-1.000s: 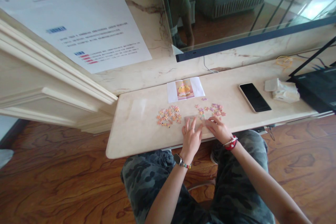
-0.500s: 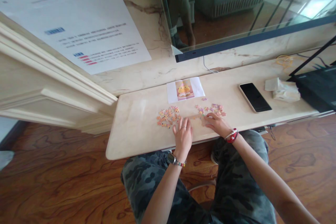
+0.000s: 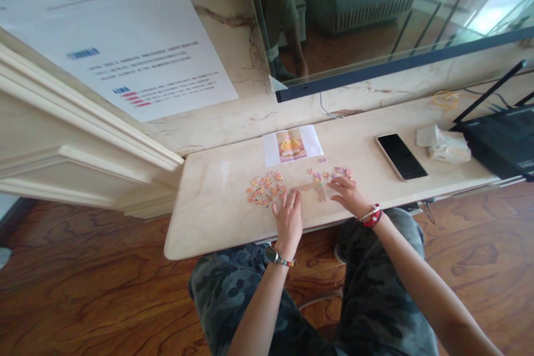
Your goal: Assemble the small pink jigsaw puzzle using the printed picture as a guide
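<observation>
Small pink and orange puzzle pieces lie in two heaps on a cream marble shelf point(image 3: 217, 222): a left heap point(image 3: 264, 187) and a right heap point(image 3: 334, 173). Between them sits a partly joined strip of pieces point(image 3: 316, 191). My left hand point(image 3: 288, 217) lies flat, fingers spread, its tips at the left heap. My right hand point(image 3: 349, 196) rests beside the joined strip, its fingers reaching the right heap; whether they pinch a piece I cannot make out. A printed reference picture point(image 3: 292, 144) of an orange figure lies behind the heaps.
A black phone point(image 3: 401, 156) lies face up to the right, then crumpled tissue point(image 3: 444, 144) and a black device with antennas point(image 3: 503, 139). A glass pane point(image 3: 375, 11) and a wall with a large printed sheet point(image 3: 112, 39) rise behind. My knees are under the shelf edge.
My left hand has slid left from the joined strip to the left heap. My right hand has shifted slightly toward the right heap. The view tilted a little.
</observation>
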Demonstrator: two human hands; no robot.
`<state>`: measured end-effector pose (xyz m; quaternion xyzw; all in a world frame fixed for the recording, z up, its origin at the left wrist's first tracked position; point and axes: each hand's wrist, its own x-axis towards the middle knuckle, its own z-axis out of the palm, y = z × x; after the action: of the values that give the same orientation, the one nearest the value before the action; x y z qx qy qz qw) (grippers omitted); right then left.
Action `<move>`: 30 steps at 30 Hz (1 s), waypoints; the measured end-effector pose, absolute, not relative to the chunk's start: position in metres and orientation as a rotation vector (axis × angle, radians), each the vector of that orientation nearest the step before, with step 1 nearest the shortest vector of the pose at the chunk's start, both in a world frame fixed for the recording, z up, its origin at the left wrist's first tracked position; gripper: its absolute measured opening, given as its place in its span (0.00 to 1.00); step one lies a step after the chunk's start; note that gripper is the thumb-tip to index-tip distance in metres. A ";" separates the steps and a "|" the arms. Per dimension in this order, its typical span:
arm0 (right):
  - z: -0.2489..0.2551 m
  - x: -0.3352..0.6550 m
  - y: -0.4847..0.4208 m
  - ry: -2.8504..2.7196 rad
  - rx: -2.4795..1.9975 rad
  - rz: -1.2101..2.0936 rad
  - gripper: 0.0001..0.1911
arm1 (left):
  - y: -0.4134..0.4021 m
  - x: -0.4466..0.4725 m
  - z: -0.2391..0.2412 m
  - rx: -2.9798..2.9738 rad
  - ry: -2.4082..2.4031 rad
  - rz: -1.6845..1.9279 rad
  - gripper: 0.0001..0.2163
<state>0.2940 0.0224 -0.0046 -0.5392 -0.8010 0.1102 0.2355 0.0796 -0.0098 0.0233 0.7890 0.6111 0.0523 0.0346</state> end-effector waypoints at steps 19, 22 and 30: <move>0.005 0.338 0.052 -1.970 -1.854 0.351 0.08 | -0.021 0.082 0.020 2.458 1.992 0.333 0.22; 0.011 0.328 0.053 -2.010 -1.846 0.363 0.10 | -0.025 0.080 0.021 2.441 2.004 0.333 0.22; 0.020 0.303 0.058 -2.073 -2.175 0.365 0.10 | -0.030 0.073 0.024 2.415 2.019 0.326 0.21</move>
<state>0.3025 0.0583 0.0205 -0.7174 -0.6838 0.1203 0.0571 0.0729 -0.0296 0.0240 0.7632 0.6378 0.1030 -0.0115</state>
